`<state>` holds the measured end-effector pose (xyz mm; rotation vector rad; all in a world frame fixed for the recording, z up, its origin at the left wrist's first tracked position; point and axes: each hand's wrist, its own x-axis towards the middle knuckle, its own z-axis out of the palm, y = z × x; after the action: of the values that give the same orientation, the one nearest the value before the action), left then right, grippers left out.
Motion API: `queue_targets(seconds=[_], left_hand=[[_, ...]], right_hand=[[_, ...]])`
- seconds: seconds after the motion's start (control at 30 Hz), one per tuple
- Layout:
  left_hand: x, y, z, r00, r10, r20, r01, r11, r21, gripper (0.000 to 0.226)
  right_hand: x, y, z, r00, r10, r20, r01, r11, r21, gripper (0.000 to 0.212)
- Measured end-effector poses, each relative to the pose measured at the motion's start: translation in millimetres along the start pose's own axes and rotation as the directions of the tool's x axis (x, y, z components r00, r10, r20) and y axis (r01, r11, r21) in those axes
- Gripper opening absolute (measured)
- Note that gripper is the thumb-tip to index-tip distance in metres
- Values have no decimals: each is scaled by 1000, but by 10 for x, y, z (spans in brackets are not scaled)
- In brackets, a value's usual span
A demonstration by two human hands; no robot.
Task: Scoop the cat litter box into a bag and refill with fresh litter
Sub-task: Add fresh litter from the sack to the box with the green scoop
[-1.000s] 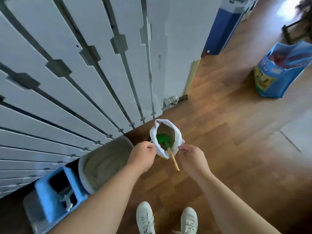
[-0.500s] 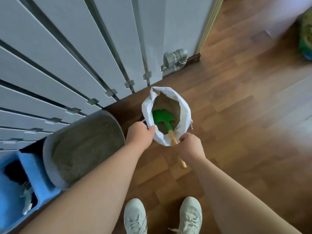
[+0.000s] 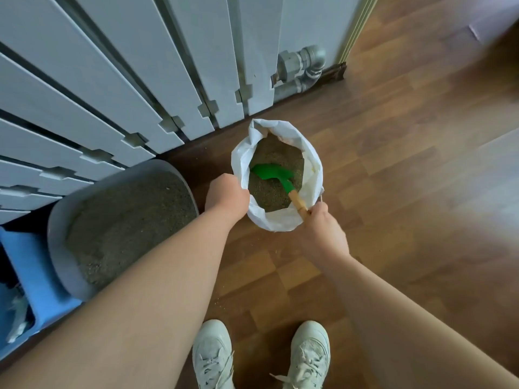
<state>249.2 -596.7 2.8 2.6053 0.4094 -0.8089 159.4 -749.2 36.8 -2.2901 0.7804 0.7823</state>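
Left grip (image 3: 227, 195) is closed on the near-left rim of the white bag (image 3: 280, 221), fingers curled over the edge and holding the mouth open. Right grip (image 3: 323, 228) is wrapped round the end of the scoop's wooden handle (image 3: 297, 203). The scoop's green blade (image 3: 271, 175) lies on the litter (image 3: 266, 193) inside the bag.

The bag stands upright on the wooden floor (image 3: 393, 192), just in front of the radiator (image 3: 140, 66). The grey litter box (image 3: 56, 248) is on the floor to my left, near the bag but not touching it, with litter in it. A blue container (image 3: 36, 276) sits beside the box. A few grains are scattered on the floor by my shoes.

Handling, my guess:
- The bag wall is thin, soft and crinkly, so the mouth would flop shut if I let the rim go. The folded rim is the best place to hold it.
- The bag looks well filled with granules, so it is likely heavy. The base will probably stay put, but I wouldn't lift it by the rim alone.
- The scoop looks stiff and light. Holding the far end of the handle gives reach, but a loaded blade will tip. Choking up nearer the blade would be steadier.
- The litter is loose and spills easily, so the blade needs to be carried level.
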Motion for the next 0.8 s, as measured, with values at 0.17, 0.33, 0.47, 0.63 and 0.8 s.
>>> queue_targets(seconds=[0.17, 0.33, 0.47, 0.63, 0.8], left_hand=[[-88, -31, -37, 1000, -27, -12, 27, 1000, 1, 25], [-121, 23, -32, 999, -50, -19, 50, 999, -6, 24], [-84, -25, -50, 998, -61, -1, 61, 998, -31, 24], [-74, -11, -54, 997, -79, 7, 80, 995, -51, 21], [-62, -21, -84, 996, -91, 16, 92, 995, -27, 21]], right_hand=[[-192, 21, -370, 987, -79, -138, 64, 992, -107, 18], [-174, -88, -461, 1000, -19, 6, 20, 984, -175, 22], [-208, -63, -464, 997, 26, 74, -23, 999, -45, 19], [-182, -98, -430, 994, 69, 79, -63, 995, -76, 16], [-38, -331, -494, 993, 115, -4, -115, 989, -94, 19]])
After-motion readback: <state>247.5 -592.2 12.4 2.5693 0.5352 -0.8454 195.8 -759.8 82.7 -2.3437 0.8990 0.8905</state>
